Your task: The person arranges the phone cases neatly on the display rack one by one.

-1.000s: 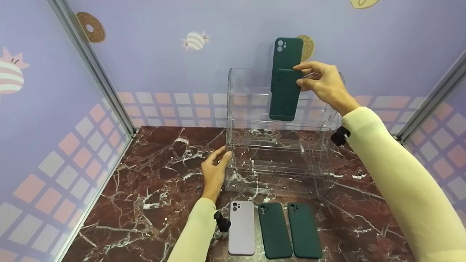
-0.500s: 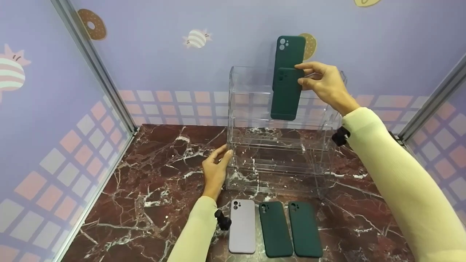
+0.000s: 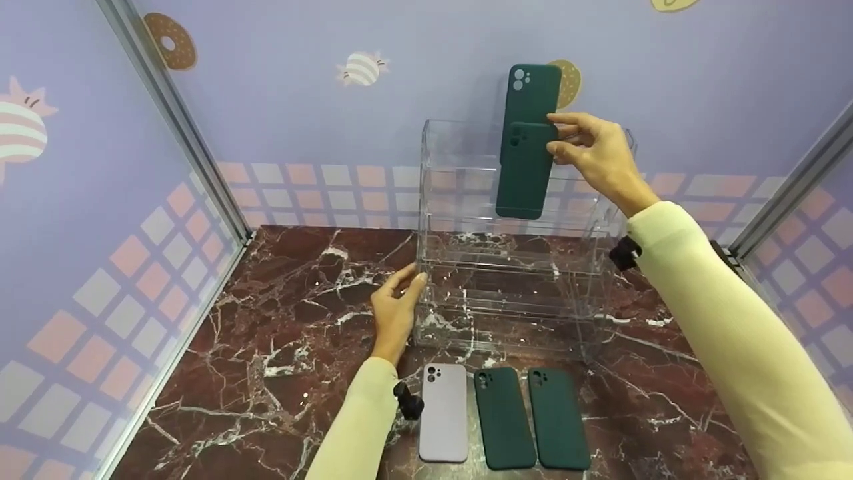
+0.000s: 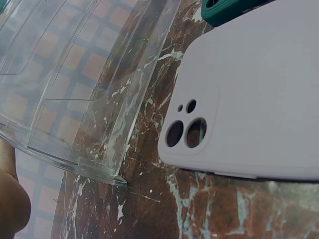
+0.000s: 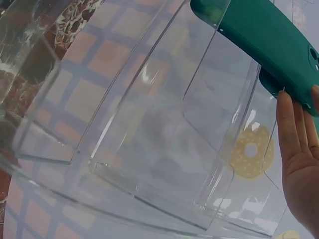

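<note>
Pinched by its edge in my right hand (image 3: 600,157), one green phone case (image 3: 523,180) was upright at two o'clock. Nearest, a lilac case (image 3: 444,417) and two green cases (image 3: 505,420) lay toward six and five; at seven, my left hand (image 3: 395,312), thumb and fingers apart, touched the clear rack (image 3: 510,269); farthest, another green case (image 3: 534,99) stood at one.

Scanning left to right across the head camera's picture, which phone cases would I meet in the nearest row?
Pale lilac phone case, middle green phone case, rightmost green phone case, all lying flat on the marbled table.
</note>
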Action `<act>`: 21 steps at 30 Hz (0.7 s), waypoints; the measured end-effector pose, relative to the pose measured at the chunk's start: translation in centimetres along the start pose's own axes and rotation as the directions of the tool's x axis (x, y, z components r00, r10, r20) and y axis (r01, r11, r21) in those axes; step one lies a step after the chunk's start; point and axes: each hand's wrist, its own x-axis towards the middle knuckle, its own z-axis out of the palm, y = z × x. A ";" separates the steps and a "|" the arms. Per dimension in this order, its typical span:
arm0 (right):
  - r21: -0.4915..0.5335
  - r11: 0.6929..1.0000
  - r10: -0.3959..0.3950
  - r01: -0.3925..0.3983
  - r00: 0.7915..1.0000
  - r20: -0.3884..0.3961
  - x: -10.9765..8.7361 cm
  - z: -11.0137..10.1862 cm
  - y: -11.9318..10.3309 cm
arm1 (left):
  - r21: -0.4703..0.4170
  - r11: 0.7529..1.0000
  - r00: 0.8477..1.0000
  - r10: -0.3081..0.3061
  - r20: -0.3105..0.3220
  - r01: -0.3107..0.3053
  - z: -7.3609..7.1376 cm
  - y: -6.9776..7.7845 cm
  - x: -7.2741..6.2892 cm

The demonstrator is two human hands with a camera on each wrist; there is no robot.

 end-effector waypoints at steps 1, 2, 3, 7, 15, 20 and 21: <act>-0.010 1.000 -0.005 0.005 1.000 -0.009 -0.1 -0.1 0.0 | 0.002 1.000 1.000 -0.002 0.002 0.002 0.0 0.0 0.0; -0.017 1.000 -0.013 0.013 1.000 -0.019 -0.3 -0.3 0.1 | 0.002 1.000 1.000 -0.006 0.004 0.006 0.0 0.0 0.0; -0.021 1.000 -0.021 0.020 0.999 -0.028 -0.5 -0.4 0.1 | 0.003 1.000 1.000 -0.006 0.006 0.006 0.0 0.1 -0.1; -0.015 0.997 -0.074 0.073 0.994 -0.076 -1.4 -0.9 0.2 | 0.003 1.000 1.000 0.006 0.009 -0.006 0.0 0.1 -0.1; 0.077 0.987 -0.130 0.139 0.985 -0.110 -4.8 -1.7 0.6 | 0.014 1.000 1.000 0.015 0.014 -0.015 0.0 -0.1 0.0; 0.098 0.978 -0.173 0.182 0.981 -0.092 -8.1 -1.7 1.1 | 0.011 1.000 1.000 0.010 0.001 -0.010 0.0 -0.1 0.0; 0.094 0.978 -0.179 0.187 0.980 -0.089 -8.8 -1.7 1.2 | 0.008 1.000 1.000 0.007 0.001 -0.007 0.0 -0.1 0.0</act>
